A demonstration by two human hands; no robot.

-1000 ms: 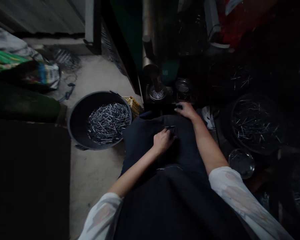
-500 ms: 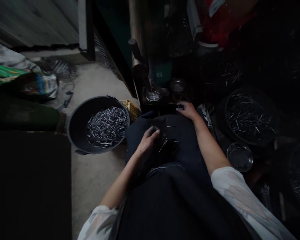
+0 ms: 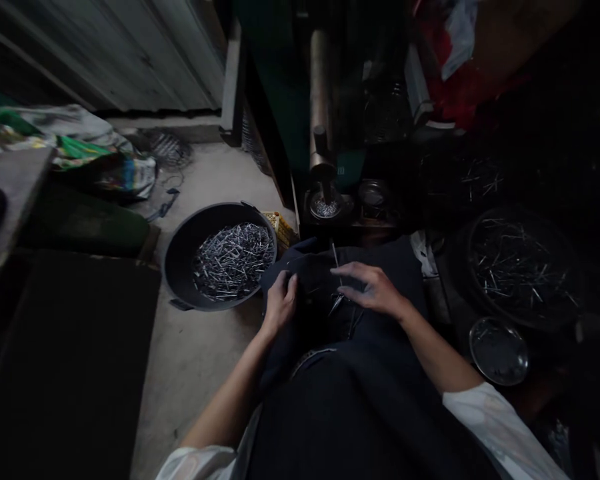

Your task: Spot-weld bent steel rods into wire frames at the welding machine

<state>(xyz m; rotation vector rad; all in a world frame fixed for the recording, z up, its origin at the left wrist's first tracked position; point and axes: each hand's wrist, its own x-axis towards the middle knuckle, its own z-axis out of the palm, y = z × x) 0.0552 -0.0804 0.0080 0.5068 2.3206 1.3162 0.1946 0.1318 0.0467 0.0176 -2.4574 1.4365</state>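
Black round plastic tub (image 3: 181, 261): on the floor, thin silver metal pins (image 3: 233, 261) heaped toward its right wall.
Yellow plastic crate (image 3: 283, 230): just behind tub's right edge.
Left hand (image 3: 281, 299): at left edge of dark blue lap cloth (image 3: 401, 263), fingers curled, thumb close to them; can't tell if anything is held.
Thin straight metal rod (image 3: 335, 256): over lap's far half, at right fingertips.
Loose thin metal pieces (image 3: 337, 305): mid-lap, below right hand.
Right hand (image 3: 375, 288): thumb and fingers parted; can't tell if rod is gripped.
Clear round dish (image 3: 499, 353): beyond lap's right edge.
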